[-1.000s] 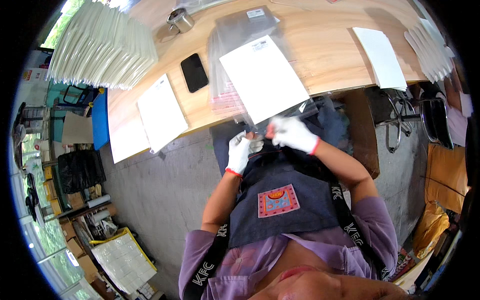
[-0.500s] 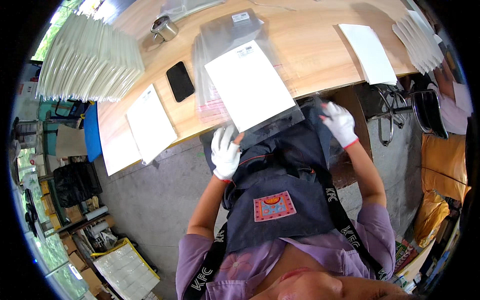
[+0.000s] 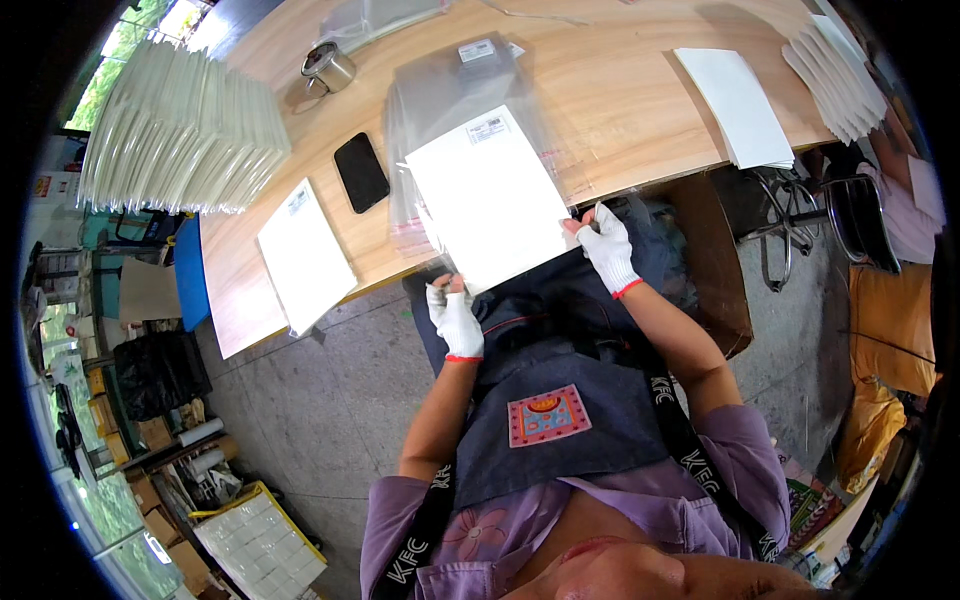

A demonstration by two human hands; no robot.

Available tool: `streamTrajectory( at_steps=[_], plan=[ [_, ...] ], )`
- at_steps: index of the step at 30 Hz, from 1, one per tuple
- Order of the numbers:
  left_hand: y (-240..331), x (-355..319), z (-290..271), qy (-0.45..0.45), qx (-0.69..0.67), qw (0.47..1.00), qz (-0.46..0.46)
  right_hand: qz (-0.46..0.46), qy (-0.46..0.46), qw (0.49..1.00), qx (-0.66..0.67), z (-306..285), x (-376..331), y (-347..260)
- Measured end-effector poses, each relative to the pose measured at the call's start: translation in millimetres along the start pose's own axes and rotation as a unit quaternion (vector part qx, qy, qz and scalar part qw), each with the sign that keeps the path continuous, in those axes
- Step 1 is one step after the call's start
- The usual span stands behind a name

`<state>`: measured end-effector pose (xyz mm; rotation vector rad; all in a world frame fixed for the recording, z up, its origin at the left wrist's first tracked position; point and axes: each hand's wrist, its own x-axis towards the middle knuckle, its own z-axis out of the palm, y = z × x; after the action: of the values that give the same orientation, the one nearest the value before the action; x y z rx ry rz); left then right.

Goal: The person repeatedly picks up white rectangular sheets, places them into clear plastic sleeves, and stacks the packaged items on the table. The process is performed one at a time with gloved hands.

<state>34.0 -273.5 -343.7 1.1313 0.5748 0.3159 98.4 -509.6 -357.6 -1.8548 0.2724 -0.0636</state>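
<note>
A white stack of sheets [image 3: 490,205] with a small label lies at the table's near edge and overhangs it, in or on a clear plastic bag; which one I cannot tell. My left hand [image 3: 455,318], in a white glove with bare fingertips, pinches the bag at the near left corner. At the near right corner my right hand [image 3: 608,250], gloved the same way, has its thumb and fingers closed on the bag's edge. Under the sheets and beyond them lies a pile of clear plastic bags [image 3: 430,85], the top one bearing a label.
Left of the pile are a black phone [image 3: 361,172], a labelled white packet [image 3: 307,242] and a tall stack of filled clear sleeves [image 3: 180,130]. A metal mug [image 3: 328,68] stands farther back. White sheets [image 3: 735,105] lie at the right, with a chair [image 3: 858,225] beyond the table edge.
Both hands have closed on the bag's near corners. My right hand came in leftward from beside the sheets. The sheets have shifted slightly toward me, and the loose bag edge no longer shows spread out.
</note>
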Motion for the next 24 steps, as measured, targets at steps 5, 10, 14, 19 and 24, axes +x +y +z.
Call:
streamTrajectory(
  at_steps=[5,10,14,19,24],
  plan=[
    [-26.2,-14.0,-38.1,-0.097,-0.154,0.931,-0.316,0.208,-0.125,0.965,0.095,-17.8,-8.0,-28.8],
    [9.8,-38.3,31.7,-0.282,-0.181,0.884,-0.326,0.188,-0.212,0.937,0.203,-29.6,-21.2,-71.2],
    [42.7,-32.5,67.1,-0.207,-0.15,0.935,-0.248,0.085,-0.193,0.967,0.145,-69.3,-12.9,-90.6],
    [97.9,-6.5,42.9,-0.256,-0.106,0.954,-0.115,0.076,0.054,0.955,0.282,-185.6,57.9,-30.5],
    [158.0,23.1,-8.0,-0.192,-0.085,0.975,0.077,0.224,0.192,0.93,0.218,-276.4,97.0,45.8]
  ],
)
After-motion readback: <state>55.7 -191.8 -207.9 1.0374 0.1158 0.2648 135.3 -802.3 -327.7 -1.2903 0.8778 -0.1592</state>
